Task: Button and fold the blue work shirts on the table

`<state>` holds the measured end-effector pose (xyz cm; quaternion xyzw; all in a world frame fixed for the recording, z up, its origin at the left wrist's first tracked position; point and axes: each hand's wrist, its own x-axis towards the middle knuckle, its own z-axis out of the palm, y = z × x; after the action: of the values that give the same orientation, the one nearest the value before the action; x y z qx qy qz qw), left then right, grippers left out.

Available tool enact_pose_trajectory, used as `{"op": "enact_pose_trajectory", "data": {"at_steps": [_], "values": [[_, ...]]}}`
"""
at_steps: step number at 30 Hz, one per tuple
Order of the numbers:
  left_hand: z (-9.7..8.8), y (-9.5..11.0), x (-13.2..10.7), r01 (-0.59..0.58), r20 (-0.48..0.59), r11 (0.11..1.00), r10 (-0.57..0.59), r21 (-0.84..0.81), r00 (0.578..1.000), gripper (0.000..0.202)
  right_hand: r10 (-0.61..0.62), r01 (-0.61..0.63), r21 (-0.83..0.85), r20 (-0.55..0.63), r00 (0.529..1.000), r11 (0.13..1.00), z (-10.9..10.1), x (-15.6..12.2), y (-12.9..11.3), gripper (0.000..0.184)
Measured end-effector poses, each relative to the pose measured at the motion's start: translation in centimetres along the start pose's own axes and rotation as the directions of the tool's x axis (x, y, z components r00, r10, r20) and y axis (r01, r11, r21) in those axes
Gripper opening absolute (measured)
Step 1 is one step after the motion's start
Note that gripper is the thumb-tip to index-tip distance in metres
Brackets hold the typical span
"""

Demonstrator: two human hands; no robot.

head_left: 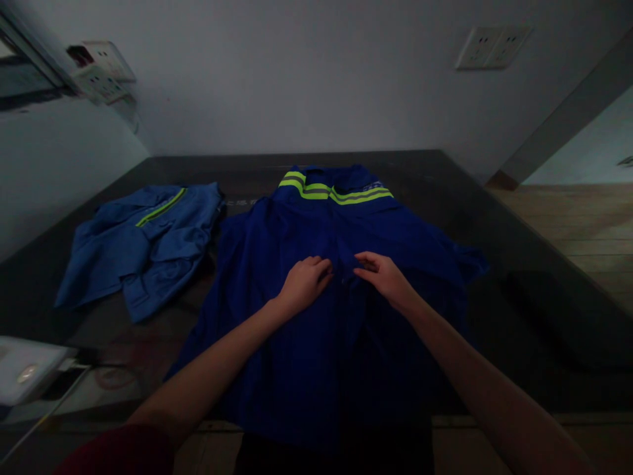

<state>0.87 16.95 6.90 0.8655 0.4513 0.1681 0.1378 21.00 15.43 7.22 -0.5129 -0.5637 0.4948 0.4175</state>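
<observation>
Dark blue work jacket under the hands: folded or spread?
Spread: the dark blue work jacket lies broad across the dark table, its yellow-green stripes toward the wall, its body reaching the near edge.

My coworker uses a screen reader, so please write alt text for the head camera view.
A person's left hand and right hand are close together over a dark blue jacket with yellow-green stripes, spread on a dark table. A lighter blue garment lies to the left.
</observation>
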Motion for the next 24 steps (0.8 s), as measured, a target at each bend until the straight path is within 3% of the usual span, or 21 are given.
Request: {"op": "enact_pose_trajectory", "data": {"at_steps": [6,10,15,24], "values": [[-0.1,0.8,0.4,0.057,-0.142,0.943,-0.109,-0.329,0.984,0.006,0.092,-0.083,0.06,-0.149,0.985,0.995,-0.6,-0.3,-0.2,0.026],[0.8,0.7,-0.1,0.051,-0.128,0.927,-0.105,-0.37,0.986,0.006,0.115,-0.112,0.033,-0.106,0.988,0.993,-0.4,-1.3,-1.0,0.026],[1.1,0.6,0.0,0.058,-0.093,0.92,-0.102,-0.387,0.99,0.005,0.031,-0.036,-0.089,-0.056,0.998,0.995,-0.3,-1.9,-1.6,0.025],[0.9,0.9,0.0,0.036,-0.186,0.904,-0.127,-0.426,0.974,0.006,-0.137,0.093,-0.211,-0.201,0.97,0.973,1.8,-2.3,-0.1,0.018]]}}
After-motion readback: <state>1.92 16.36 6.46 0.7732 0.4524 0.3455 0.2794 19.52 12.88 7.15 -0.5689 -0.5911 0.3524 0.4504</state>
